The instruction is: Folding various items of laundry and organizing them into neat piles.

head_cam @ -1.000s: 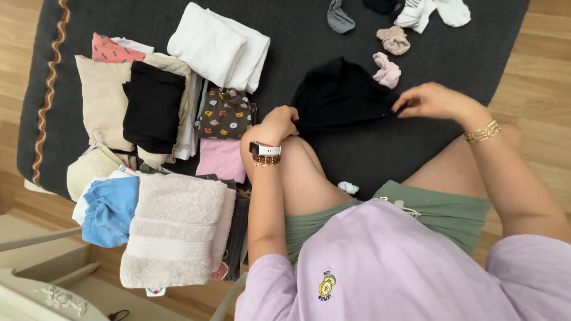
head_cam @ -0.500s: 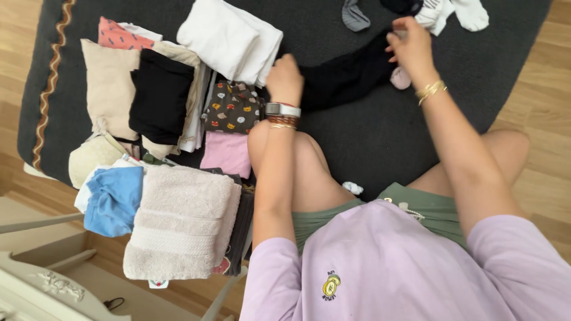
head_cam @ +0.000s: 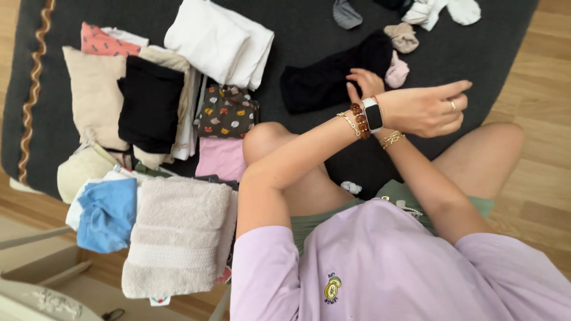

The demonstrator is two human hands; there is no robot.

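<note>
My arms are crossed over my knee. My left hand [head_cam: 429, 109], with a watch and a bead bracelet at the wrist, hovers over the dark rug [head_cam: 333, 148] to the right, fingers loosely apart and holding nothing. My right hand [head_cam: 363, 80] reaches under the left wrist and lies with its fingers on the right end of a folded black garment [head_cam: 321, 83]. Most of that hand is hidden by the left wrist. A pink sock ball [head_cam: 397, 72] and a beige sock ball [head_cam: 402, 37] lie just right of the garment.
Folded stacks lie at the left: white cloth [head_cam: 217, 38], a patterned dark piece [head_cam: 226, 113], a pink piece [head_cam: 221, 157], black on beige [head_cam: 148, 104], a beige towel [head_cam: 178, 235], a blue garment [head_cam: 107, 214]. Loose socks [head_cam: 440, 9] are at the top. Wooden floor surrounds the rug.
Both hands set the black garment down folded, farther up the rug. My left hand let go and swung right over my right arm; my right hand stayed on the garment.
</note>
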